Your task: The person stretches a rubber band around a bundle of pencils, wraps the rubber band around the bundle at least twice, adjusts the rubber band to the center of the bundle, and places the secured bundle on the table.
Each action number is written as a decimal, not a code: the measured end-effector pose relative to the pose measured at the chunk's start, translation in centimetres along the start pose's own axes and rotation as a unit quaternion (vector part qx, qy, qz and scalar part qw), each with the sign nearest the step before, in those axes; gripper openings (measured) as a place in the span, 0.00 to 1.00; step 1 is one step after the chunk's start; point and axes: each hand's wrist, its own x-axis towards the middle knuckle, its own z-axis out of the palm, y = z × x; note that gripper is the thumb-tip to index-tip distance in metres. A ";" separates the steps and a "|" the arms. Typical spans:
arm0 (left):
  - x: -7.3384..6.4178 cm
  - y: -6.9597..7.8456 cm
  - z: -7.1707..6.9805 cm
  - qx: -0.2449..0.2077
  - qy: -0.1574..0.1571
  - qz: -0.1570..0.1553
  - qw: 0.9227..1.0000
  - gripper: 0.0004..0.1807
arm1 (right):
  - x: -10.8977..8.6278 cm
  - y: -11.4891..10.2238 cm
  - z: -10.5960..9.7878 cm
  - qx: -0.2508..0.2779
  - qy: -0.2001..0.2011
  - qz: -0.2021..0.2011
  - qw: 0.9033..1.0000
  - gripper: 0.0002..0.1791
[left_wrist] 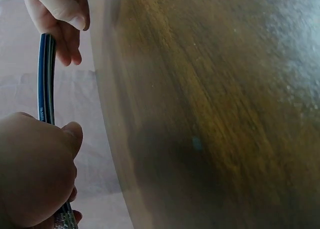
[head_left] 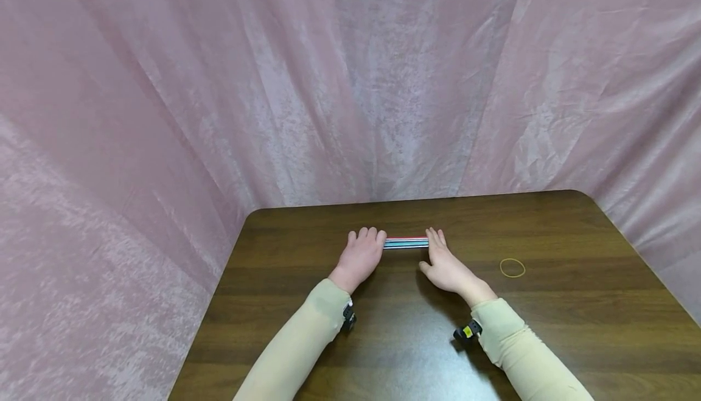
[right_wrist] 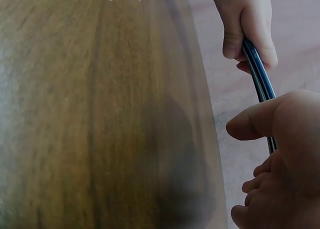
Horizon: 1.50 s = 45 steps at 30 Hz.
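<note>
A bundle of slim pencils, with red, white, light blue and dark ones among them, spans level between both hands above the far part of the table. My left hand grips the bundle around its left part, fingers wrapped over it. At the other end my right hand has its fingers straight and its palm against the pencil tips, thumb held apart. In the left wrist view the pencils show blue and black sides with small print. The right wrist view has the pencils running from the left fist to the right palm.
A thin yellow rubber band lies on the brown wooden table, right of the right hand. Pink curtains hang behind the table's far edge and along its sides. Each sleeve cuff carries a small black wrist camera.
</note>
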 end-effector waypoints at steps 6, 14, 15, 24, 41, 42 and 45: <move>0.0 -0.1 0.0 -0.003 0.001 0.004 1.000 0.06 | 0.0 -0.2 0.1 0.004 -0.009 0.006 1.000 0.47; 0.0 -0.3 0.1 -0.007 -0.013 -0.007 1.000 0.06 | 0.1 -0.1 0.3 0.007 0.027 -0.008 1.000 0.47; 0.0 -0.3 0.0 -0.007 -0.016 -0.006 1.000 0.06 | 0.1 -0.1 0.4 0.012 0.030 -0.007 0.999 0.47; -0.2 -0.1 -0.2 -0.020 -0.038 -0.005 0.999 0.08 | 0.2 0.2 0.8 0.041 0.031 -0.003 0.999 0.48; -0.4 0.1 0.2 -0.036 -0.024 -0.003 0.999 0.07 | 0.2 -0.4 0.5 0.090 0.020 0.033 0.995 0.50; -0.4 0.0 0.2 -0.032 -0.023 -0.003 0.999 0.07 | 0.2 -0.4 0.6 0.090 0.019 0.035 0.995 0.50; -0.4 0.0 0.2 -0.018 -0.014 0.001 1.000 0.06 | 0.1 0.0 1.0 0.087 0.016 0.034 0.996 0.51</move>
